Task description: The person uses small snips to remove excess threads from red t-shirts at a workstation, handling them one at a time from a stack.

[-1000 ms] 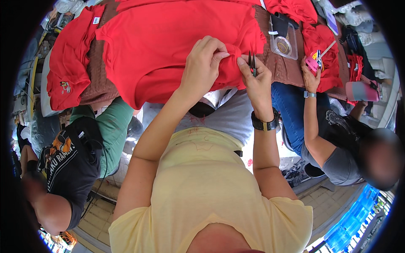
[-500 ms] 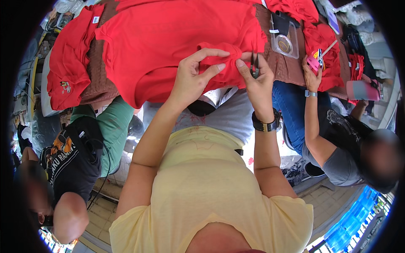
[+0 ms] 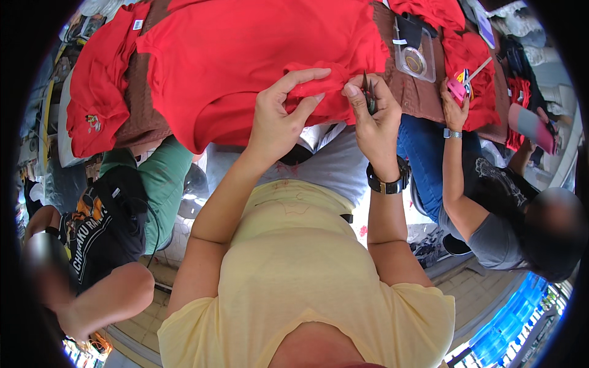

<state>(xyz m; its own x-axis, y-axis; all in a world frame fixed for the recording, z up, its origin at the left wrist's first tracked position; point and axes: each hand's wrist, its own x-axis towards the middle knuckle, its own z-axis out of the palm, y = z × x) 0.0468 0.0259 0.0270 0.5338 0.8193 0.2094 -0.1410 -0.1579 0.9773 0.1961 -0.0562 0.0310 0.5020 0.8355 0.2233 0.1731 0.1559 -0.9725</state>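
Observation:
A red shirt (image 3: 245, 58) lies spread over the table in front of me and hangs over its near edge. My left hand (image 3: 283, 113) holds a gathered fold of it, fingers bent round the cloth and partly hidden behind it. Close by on the right, my right hand (image 3: 377, 113) has a small pair of dark thread snips (image 3: 369, 93) in its palm, tips pointing up past the fingers. Its thumb and index finger pinch at the edge of the same fold. What lies right between those fingertips is too small to make out.
A clear plastic box (image 3: 431, 58) with a ring-shaped item stands right of the shirt on the brown table cover (image 3: 402, 95). Another red shirt (image 3: 98, 104) lies at the left. Co-workers sit on both sides; a hand (image 3: 454, 113) at the right holds a pink tool.
My right thumb has come back slightly from the fold, and the snips have tilted a little. At the left a co-worker's arm has swung forward; at the far right a pink-and-grey item has turned.

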